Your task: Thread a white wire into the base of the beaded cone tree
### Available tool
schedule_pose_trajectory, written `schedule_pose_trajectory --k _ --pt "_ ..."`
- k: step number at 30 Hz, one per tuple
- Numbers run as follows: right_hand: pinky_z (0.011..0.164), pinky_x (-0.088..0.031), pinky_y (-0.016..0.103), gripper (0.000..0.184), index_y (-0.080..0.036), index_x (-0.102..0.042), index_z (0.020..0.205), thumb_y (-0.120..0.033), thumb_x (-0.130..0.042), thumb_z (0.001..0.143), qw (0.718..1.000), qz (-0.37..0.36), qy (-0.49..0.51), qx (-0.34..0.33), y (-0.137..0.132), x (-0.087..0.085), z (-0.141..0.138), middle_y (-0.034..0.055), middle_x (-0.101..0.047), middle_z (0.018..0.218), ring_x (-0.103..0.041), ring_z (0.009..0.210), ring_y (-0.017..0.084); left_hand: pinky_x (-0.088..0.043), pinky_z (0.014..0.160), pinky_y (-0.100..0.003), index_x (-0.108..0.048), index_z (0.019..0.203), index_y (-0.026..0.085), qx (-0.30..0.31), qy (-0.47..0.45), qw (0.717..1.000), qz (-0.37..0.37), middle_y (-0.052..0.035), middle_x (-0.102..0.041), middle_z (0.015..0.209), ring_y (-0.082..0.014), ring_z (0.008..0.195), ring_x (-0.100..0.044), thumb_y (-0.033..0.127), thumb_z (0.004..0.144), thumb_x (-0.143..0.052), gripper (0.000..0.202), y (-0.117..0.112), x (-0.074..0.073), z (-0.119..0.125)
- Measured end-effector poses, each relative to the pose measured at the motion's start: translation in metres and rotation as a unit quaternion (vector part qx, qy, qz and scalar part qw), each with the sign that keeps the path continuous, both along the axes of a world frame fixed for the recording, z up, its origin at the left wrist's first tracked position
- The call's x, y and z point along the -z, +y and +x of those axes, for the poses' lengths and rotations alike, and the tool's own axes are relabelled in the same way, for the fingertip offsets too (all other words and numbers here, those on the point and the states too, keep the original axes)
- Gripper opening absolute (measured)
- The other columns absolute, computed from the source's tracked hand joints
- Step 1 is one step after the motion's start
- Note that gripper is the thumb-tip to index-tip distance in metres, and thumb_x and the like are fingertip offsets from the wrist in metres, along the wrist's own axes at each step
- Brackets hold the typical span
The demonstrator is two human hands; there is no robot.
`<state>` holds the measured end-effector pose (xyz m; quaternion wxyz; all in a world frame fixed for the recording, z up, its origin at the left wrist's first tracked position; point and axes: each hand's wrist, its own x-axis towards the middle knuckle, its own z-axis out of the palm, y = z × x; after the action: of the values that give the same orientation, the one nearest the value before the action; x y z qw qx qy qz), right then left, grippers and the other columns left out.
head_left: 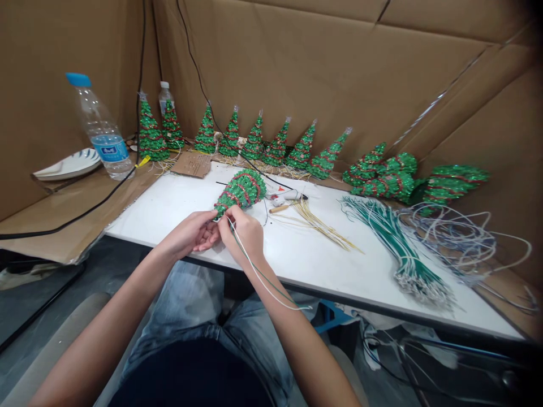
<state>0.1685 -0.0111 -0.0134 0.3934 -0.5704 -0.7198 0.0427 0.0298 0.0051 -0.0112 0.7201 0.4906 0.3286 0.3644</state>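
Working at the white tabletop (292, 257), I have the nearest stretch of it for the part in hand; the stock sits outward, presumably to leave elbow room. The standing tinsel trees (277, 148) line the back edge against the cardboard wall (297, 68), where I judge they are least likely to be knocked. The green-and-white wire bundle (388, 237) lies to my right, apparently for easy reach. Directly in front of me, over the tabletop, is the tinsel Christmas tree (244, 189), on its side, wide end away and narrow tip toward me, which brings the tip between my hands. My left hand (193, 233) is half curled: thumb and forefinger grip the tip, likely to steady it, and the remaining fingers fold loosely below. My right hand (248, 233) is closed to a fingertip pinch on the loose wires (243, 249), one green and one white, at the tip; the exact contact is hidden. Their free ends trail over my right forearm, out of the way of the pinch. Appearance of the tree: a full cone, glossy green, layered in ruffled tiers, wound with thin red garland, with fine glints on the foil.
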Motion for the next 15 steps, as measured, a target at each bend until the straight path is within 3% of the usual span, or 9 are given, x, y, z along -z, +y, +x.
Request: schedule_pose_trajectory --k 10,15 --pt "0.059 -0.033 0.024 0.016 -0.023 -0.058 0.078 -0.029 -0.045 0.086 1.0 -0.013 0.001 0.002 0.0001 -0.001 0.0 -0.0013 -0.064 0.067 -0.057 0.061 0.014 -0.019 0.029 -0.014 -0.054 0.065 0.013 -0.018 0.006 1.0 0.0 0.0006 -0.053 0.047 -0.0036 0.028 -0.036 0.043 0.084 -0.053 0.036 -0.0015 -0.0014 0.0019" --pt "0.057 -0.031 0.025 0.016 -0.023 -0.058 0.079 -0.029 -0.046 0.087 0.999 -0.032 -0.021 0.01 -0.0064 0.0003 0.0026 -0.0008 -0.065 0.068 -0.057 0.061 0.015 -0.022 0.029 -0.015 -0.053 0.07 0.014 -0.038 0.039 0.998 0.037 0.002 -0.052 0.046 -0.0054 0.029 -0.039 0.044 0.084 -0.053 0.033 -0.0043 0.0007 0.006"
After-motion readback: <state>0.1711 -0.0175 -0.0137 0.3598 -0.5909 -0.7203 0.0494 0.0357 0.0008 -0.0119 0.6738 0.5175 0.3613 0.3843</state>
